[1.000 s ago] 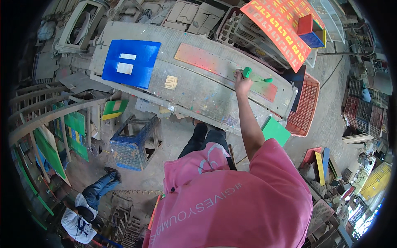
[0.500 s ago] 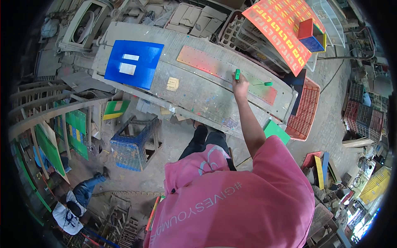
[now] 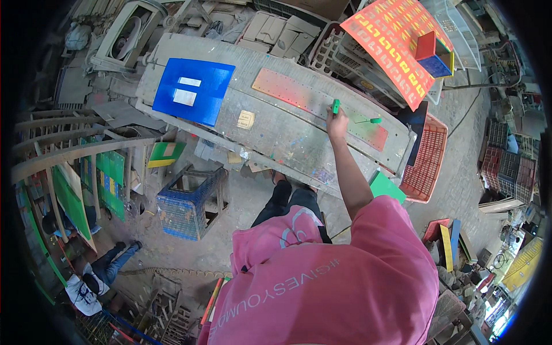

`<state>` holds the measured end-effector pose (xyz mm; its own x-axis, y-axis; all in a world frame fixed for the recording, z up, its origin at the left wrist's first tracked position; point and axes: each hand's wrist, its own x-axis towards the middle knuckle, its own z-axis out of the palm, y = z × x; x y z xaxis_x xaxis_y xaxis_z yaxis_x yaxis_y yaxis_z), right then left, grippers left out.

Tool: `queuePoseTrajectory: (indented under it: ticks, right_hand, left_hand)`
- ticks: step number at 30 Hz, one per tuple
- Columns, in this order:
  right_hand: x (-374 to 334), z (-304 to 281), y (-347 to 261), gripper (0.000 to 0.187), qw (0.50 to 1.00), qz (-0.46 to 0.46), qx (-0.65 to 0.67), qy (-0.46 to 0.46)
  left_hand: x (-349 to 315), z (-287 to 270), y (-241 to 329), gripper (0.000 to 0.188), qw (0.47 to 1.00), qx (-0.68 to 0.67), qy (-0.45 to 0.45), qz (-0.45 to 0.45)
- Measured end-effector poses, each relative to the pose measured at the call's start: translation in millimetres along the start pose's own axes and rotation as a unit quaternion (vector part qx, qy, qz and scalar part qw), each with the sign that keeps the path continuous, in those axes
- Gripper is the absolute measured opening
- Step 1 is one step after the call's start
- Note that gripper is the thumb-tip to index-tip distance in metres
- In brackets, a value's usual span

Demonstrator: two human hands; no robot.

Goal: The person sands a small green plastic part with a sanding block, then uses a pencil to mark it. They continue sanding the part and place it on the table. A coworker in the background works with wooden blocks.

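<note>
My right hand [image 3: 338, 124] is over the worktable with its fingers closed on a small green piece [image 3: 336, 106]; its exact kind is too small to make out. Below it lies a long board [image 3: 313, 99] with rows of small holes, sprayed orange, red and green. A second small green piece [image 3: 375, 121] with a thin rod rests on the board's right part, just right of my hand. My left hand is out of sight, hidden by the pink shirt.
On the worktable [image 3: 276, 135], a blue panel [image 3: 215, 86] with two white rectangles lies at left, near a small tan card [image 3: 246, 119]. A red crate [image 3: 424, 164] stands off the right end. Beyond are an orange patterned sheet [image 3: 397, 49] and a blue-sided stool [image 3: 183, 210]. A person [image 3: 86, 290] is at lower left.
The whole view has shifted slightly right and down. My right hand keeps hold of the green piece over the board. The person at lower left has moved toward the left edge.
</note>
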<state>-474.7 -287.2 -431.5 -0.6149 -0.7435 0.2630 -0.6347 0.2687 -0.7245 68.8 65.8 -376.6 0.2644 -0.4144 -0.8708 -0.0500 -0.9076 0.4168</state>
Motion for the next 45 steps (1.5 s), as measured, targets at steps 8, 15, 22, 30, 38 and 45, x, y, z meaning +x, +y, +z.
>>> queuePoseTrajectory:
  ticks: [8, 15, 22, 30, 38, 45]
  right_hand:
    - [10.6, -11.8, -7.7, 0.014, 0.994, 0.057, -0.027, -0.09]
    - [7.2, -7.8, 0.0, 0.008, 0.997, -0.022, 0.016, -0.071]
    - [13.9, -4.3, 15.2, 0.008, 0.994, 0.045, 0.027, -0.094]
    - [21.5, -28.6, -29.8, 0.017, 0.991, -0.016, 0.099, -0.089]
    - [-106.1, -70.1, -234.7, 0.006, 0.802, 0.037, 0.368, -0.469]
    - [-184.5, -68.4, -349.2, 0.009, 0.677, -0.097, 0.441, -0.581]
  left_hand:
    - [-2.9, -0.5, -2.6, 0.027, 1.0, -0.023, -0.004, 0.019]
    - [-1.8, -4.0, -5.7, 0.027, 0.997, -0.045, -0.014, 0.058]
    - [-2.8, 8.2, 41.3, 0.027, 0.989, -0.096, -0.016, 0.114]
    - [-33.2, 39.5, 159.4, 0.028, 0.986, -0.047, -0.033, 0.154]
    - [-104.1, 119.1, 298.6, 0.037, 0.891, 0.074, -0.134, 0.427]
    - [-155.7, 53.4, 260.6, 0.019, 0.916, -0.017, 0.074, 0.393]
